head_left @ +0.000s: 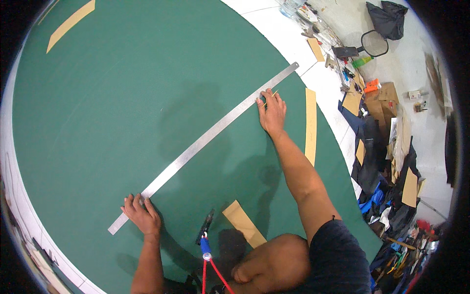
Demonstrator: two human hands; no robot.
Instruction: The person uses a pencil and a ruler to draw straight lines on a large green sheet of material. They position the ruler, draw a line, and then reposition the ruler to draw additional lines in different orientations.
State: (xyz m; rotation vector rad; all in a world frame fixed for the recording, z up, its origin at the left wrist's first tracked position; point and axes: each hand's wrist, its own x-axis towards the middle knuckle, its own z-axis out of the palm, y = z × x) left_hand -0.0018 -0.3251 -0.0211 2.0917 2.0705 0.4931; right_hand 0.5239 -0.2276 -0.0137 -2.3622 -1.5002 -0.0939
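The left hand (142,215) lies flat with its fingers spread, pressing down the near end of a long metal ruler (205,139) that runs diagonally across a broad sheet of green fabric (112,98) spread over the bench (293,41). The right hand (272,112), at the end of an outstretched arm, rests close against the ruler's far part with fingers loosely curled around a thin yellowish pencil-like marker (270,97), its tip at the ruler's edge; just how tightly it is pinched cannot be told. The two hands are well apart, one near each end of the ruler. Just beside the left hand, toward the person's body, a pair of dark scissors (205,226) with a blue and red cord lies on the fabric, and next to it a tan cardboard strip (243,224). A longer tan strip (310,125) lies to the right of the right forearm, and another (70,24) lies at the far left corner. Beyond the fabric's right edge, the floor (431,122) holds cardboard pieces, dark cloth and small tools.
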